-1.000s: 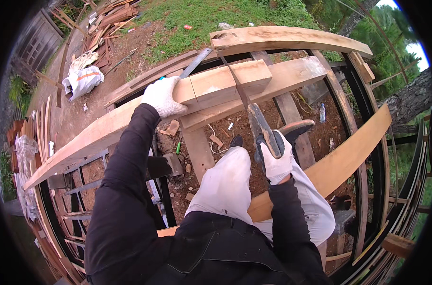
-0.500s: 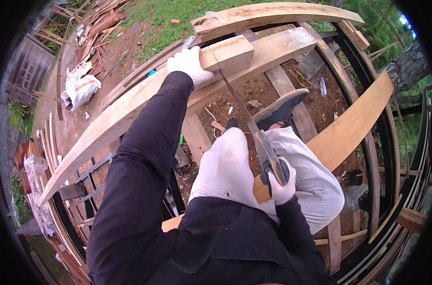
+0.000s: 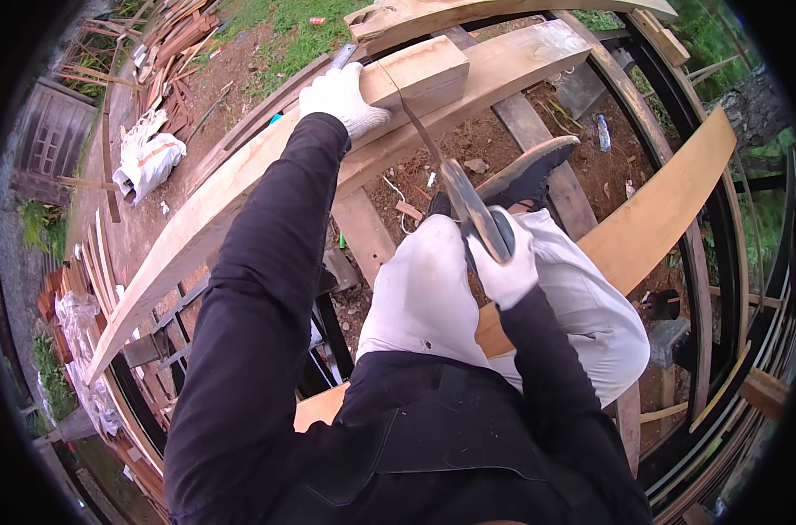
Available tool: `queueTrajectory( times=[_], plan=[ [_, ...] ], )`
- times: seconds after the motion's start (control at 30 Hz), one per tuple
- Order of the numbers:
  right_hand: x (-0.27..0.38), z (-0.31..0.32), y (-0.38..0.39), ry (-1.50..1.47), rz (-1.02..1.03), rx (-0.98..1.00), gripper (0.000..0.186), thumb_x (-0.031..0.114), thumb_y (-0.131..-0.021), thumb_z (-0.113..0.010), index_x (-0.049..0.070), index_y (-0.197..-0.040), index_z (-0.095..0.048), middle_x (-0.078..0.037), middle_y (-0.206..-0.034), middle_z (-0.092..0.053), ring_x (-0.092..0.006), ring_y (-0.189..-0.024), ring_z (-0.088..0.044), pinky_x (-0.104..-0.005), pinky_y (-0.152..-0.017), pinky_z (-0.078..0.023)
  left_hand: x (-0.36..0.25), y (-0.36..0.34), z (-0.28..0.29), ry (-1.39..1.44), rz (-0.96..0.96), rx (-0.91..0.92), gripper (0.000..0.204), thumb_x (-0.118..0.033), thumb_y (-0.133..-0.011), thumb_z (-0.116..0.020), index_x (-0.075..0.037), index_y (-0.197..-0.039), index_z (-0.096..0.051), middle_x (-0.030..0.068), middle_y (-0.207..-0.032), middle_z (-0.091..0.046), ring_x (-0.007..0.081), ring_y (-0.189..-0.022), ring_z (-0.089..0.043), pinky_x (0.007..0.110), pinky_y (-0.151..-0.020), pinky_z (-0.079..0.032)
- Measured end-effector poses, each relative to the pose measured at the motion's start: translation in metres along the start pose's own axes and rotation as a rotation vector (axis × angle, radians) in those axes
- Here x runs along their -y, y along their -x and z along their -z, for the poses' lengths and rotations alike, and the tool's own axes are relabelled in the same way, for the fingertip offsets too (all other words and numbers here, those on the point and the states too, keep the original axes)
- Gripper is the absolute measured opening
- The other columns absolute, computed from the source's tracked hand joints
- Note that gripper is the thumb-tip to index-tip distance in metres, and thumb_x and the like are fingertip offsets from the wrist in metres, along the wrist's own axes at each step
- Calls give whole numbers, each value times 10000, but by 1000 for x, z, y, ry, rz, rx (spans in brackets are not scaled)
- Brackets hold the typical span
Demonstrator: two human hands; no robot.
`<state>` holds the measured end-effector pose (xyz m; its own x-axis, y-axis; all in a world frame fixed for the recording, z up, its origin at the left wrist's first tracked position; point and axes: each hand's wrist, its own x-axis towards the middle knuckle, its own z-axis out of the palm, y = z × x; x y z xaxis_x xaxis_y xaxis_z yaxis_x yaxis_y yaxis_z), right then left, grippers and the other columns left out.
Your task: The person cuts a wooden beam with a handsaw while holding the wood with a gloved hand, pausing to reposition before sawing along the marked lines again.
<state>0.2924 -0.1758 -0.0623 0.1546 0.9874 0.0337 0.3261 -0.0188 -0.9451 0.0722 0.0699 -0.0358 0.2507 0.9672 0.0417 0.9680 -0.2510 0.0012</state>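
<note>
A long curved wooden beam (image 3: 214, 197) runs from the lower left up to its squared end near the top middle. My left hand (image 3: 341, 101), in a white glove, is closed over this beam and presses on its top, just left of the cut. My right hand (image 3: 506, 256), gloved too, is wrapped round the handle of a handsaw (image 3: 464, 197). The saw's blade slants up and away, its far part sunk in a narrow cut across the beam near the end. A metal square or ruler (image 3: 345, 56) lies past my left fingers.
A second curved beam (image 3: 520, 61) lies right alongside, with another thick one (image 3: 494, 16) beyond. A wide curved board (image 3: 669, 206) passes under my right leg. Dark metal rails and crosswise planks (image 3: 363, 232) form the frame beneath. Scrap wood (image 3: 175, 44) and a white sack (image 3: 149, 157) are at far left.
My right hand has pushed the saw forward and up, so less of the blade shows between the handle and the beam. My left hand stays on the beam.
</note>
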Motion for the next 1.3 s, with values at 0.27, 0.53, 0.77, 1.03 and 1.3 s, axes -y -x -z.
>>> queueTrajectory(
  times=[0.27, 0.53, 0.77, 1.03, 1.3],
  plan=[
    [-11, -17, -67, -82, 57, -30, 222, 161, -869, -741, -9, -984, -656, -197, -847, -702, -360, -789, -702, -412, -735, -542, -22, 0, 6, -36, 37, 13, 881, -558, -727, -799, -122, -1441, -523, 166, -1293, -636, 325, -1217, -619, 468, -1023, -491],
    [-1, -1, -6, 62, 33, -2, 199, 138, -862, -725, -8, -983, -666, -182, -794, -707, -307, -747, -739, -402, -707, -558, -1, -1, 3, 8, 26, 77, 863, -584, -709, -802, -126, -1401, -569, 170, -1262, -664, 335, -1192, -644, 460, -1006, -515],
    [-14, -12, -21, -119, -22, -31, 198, 99, -864, -733, -29, -1004, -673, -164, -842, -722, -272, -778, -730, -363, -735, -552, -9, 4, 7, -15, 48, -6, 882, -572, -705, -808, -133, -1426, -549, 169, -1288, -637, 334, -1208, -626, 456, -1022, -499],
    [-21, -31, -51, -49, 75, -76, 226, 156, -865, -749, -3, -998, -660, -172, -842, -716, -327, -782, -722, -394, -726, -551, 0, 0, -1, 32, 14, 46, 896, -567, -716, -781, -121, -1452, -534, 180, -1366, -609, 331, -1277, -590, 457, -1079, -465],
    [-38, -12, -18, -135, -53, 6, 171, 72, -875, -725, -21, -1010, -677, -129, -811, -715, -205, -749, -722, -352, -677, -542, -6, 4, 13, 23, 52, 60, 891, -557, -709, -778, -118, -1447, -544, 179, -1348, -614, 343, -1262, -590, 460, -1063, -468]
  ],
)
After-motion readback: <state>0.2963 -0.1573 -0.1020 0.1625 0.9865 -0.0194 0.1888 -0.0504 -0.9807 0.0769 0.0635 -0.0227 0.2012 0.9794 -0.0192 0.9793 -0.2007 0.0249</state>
